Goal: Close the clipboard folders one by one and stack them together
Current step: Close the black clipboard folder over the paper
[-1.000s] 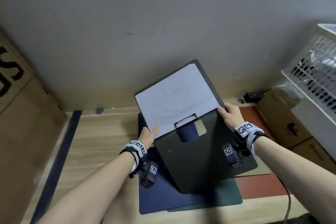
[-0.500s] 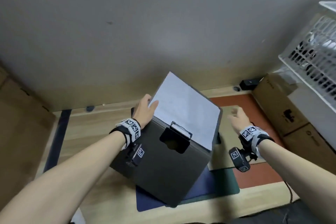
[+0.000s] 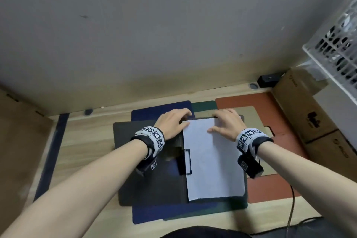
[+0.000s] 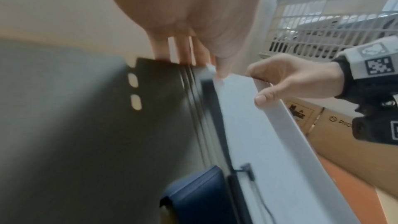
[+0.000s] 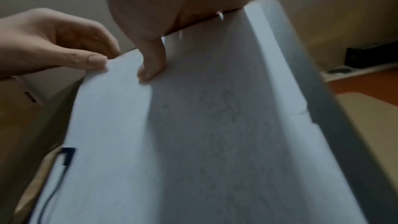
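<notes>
Black clipboard folder [image 3: 150, 183] flat open, both hands' fingers [image 3: 185, 112] curled over its far edge.

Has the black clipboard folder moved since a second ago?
Yes. The black clipboard folder was propped up, tilted; it now lies open and flat on the navy folder, nearer the wooden table's left side.

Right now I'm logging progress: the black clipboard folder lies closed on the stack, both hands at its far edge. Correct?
Not closed. The head view shows the black clipboard folder lying open, white paper sheet exposed. The left hand and right hand are at its far edge.
</notes>
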Demonstrator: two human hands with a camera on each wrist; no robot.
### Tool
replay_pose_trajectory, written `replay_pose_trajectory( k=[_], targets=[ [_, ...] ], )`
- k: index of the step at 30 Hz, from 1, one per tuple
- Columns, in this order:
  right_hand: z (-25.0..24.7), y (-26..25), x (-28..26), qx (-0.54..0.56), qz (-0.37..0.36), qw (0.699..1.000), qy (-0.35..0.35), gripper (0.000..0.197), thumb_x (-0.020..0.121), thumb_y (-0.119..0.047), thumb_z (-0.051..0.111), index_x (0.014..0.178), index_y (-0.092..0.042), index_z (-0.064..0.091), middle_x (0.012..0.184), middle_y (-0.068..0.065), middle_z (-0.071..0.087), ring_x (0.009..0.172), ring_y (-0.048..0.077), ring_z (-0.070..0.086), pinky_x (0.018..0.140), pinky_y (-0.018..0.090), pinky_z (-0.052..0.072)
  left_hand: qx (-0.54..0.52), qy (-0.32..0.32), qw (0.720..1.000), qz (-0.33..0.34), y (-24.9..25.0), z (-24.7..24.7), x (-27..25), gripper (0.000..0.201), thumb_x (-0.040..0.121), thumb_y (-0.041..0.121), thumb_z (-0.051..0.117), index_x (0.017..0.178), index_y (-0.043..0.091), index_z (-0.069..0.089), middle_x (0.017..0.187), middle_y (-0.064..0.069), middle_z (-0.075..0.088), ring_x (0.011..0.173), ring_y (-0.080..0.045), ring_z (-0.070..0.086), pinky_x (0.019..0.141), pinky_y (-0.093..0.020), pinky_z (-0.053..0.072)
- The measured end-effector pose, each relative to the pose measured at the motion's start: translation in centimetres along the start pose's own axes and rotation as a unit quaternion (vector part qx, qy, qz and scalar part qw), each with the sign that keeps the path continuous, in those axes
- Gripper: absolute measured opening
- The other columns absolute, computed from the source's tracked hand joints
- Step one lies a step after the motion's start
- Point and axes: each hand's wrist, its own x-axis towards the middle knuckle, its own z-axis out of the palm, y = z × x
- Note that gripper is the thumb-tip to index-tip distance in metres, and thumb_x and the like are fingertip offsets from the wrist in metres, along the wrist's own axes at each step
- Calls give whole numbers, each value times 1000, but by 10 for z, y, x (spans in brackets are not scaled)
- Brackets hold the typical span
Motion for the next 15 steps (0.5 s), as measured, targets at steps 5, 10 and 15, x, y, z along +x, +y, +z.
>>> replay_pose_trajectory(
  k=[5,10,15],
  targets=[
    [18,35,18,9,44,997,-56,73,77,-58,68,133,-14,52,134,6,59,125,25,51,108,39,30,0,-39,998,-56,-26,23,-14,47,97,27,48,143,24,40,143,2,48,131,-19,45,104,-41,43],
    [35,56,52,-3,13,994,-105,67,76,-57,70,126,-14,55,127,7,63,118,28,52,100,42,35,18,-164,975,-152,-57,67,-52,54,96,23,45,149,21,36,158,1,31,142,-23,34,113,-44,36],
    [59,71,79,-23,14,991,-132,61,76,-51,73,123,-15,57,125,10,63,119,31,51,104,44,34,9,-288,934,-209,-71,111,-95,64,98,23,45,156,20,20,166,0,-8,153,-22,7,121,-38,23]
  ],
)
